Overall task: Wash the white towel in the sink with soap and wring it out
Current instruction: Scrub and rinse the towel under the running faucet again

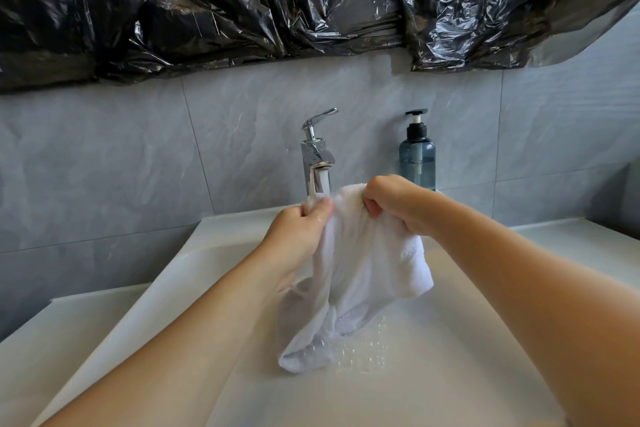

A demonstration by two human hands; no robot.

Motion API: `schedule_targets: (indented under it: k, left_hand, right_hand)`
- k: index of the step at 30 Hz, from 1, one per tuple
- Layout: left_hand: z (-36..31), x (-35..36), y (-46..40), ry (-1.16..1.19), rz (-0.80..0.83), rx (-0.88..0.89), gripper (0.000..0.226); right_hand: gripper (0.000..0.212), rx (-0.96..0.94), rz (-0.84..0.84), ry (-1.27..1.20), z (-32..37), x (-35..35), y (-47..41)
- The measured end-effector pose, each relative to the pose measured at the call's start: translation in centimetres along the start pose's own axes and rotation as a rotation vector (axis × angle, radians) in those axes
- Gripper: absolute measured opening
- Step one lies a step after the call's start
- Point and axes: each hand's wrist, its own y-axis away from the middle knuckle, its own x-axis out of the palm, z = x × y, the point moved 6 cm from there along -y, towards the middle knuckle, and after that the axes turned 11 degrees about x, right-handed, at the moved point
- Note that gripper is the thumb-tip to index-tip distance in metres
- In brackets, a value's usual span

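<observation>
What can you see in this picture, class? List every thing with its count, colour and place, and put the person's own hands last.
towel: one, white, held up over the sink under the tap, lower end touching the basin
sink: one, white, below the hands, water drops under the towel
tap: one, chrome, behind the sink, water running
soap bottle: one, blue-grey with black pump, right of the tap
plastic sheet: black, crinkled, across the wall above
wall tiles: grey, behind the sink
left hand: one, grips the towel's top left
right hand: one, grips the towel's top right
</observation>
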Motion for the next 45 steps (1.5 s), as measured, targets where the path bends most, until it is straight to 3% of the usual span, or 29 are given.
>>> schedule_targets:
  k: [5, 9, 10, 13, 15, 18, 21, 23, 27, 29, 32, 34, 40, 45]
  left_hand:
    - [-0.5, 0.2, 0.0, 0.050, -0.019, -0.019, 0.035]
    - [-0.4, 1.0, 0.4, 0.037, 0.138, -0.082, 0.084]
    - [-0.4, 0.9, 0.3, 0.021, 0.116, -0.062, 0.079]
    - [-1.0, -0.4, 0.0, 0.042, -0.057, 0.004, 0.026]
    - [-1.2, -1.4, -0.2, 0.113, -0.174, 0.026, 0.020]
    - [-1.1, -2.4, -0.3, 0.298, -0.303, 0.022, 0.019]
    - [-0.9, -3.8, 0.1, 0.374, -0.435, -0.058, 0.020]
    - [-0.8, -4.6, 0.3, 0.400, -0.495, -0.112, 0.025]
    - [-1.0, -4.5, 0.2, 0.411, -0.510, -0.091, 0.029]
    - [-1.4, -4.3, -0.1, 0.425, -0.485, -0.074, 0.023]
    - [-1.4, -3.7, -0.6, 0.494, -0.405, -0.105, 0.049]
    - [-1.8, -3.2, -0.7, 0.513, -0.351, -0.079, 0.043]
    - [-1.9, -3.1, -0.6, 0.498, -0.438, 0.017, 0.062]
    - [-1.9, -3.6, -0.4, 0.462, -0.483, 0.110, 0.063]
  right_hand:
    - [0.021, 0.006, 0.026, 0.013, 0.0, 0.4, 0.2]
    - [0.015, 0.026, 0.050, 0.023, -0.3, 0.7, 0.2]
    - [0.015, 0.029, 0.055, 0.036, -0.4, 0.7, 0.2]
    - [0.011, 0.033, 0.109, 0.077, -0.5, 1.2, 0.0]
    - [0.006, 0.016, 0.156, 0.100, -0.5, 2.0, -0.3]
    - [0.035, -0.027, 0.296, 0.089, -0.9, 3.9, -1.2]
    - [0.062, -0.069, 0.427, 0.235, -1.7, 5.7, -1.1]
    - [0.071, -0.111, 0.456, 0.307, -1.8, 6.5, -0.7]
    - [0.042, -0.166, 0.465, 0.177, -0.7, 6.7, 0.0]
    - [0.042, -0.134, 0.407, 0.074, -0.4, 6.0, 0.2]
    - [0.024, -0.081, 0.291, -0.021, -0.4, 4.9, 0.6]
    - [0.006, -0.052, 0.279, -0.069, -0.2, 4.6, 1.1]
    - [0.019, 0.036, 0.388, -0.152, -0.1, 4.4, 1.9]
    - [0.032, -0.002, 0.507, 0.024, -0.1, 4.7, 2.1]
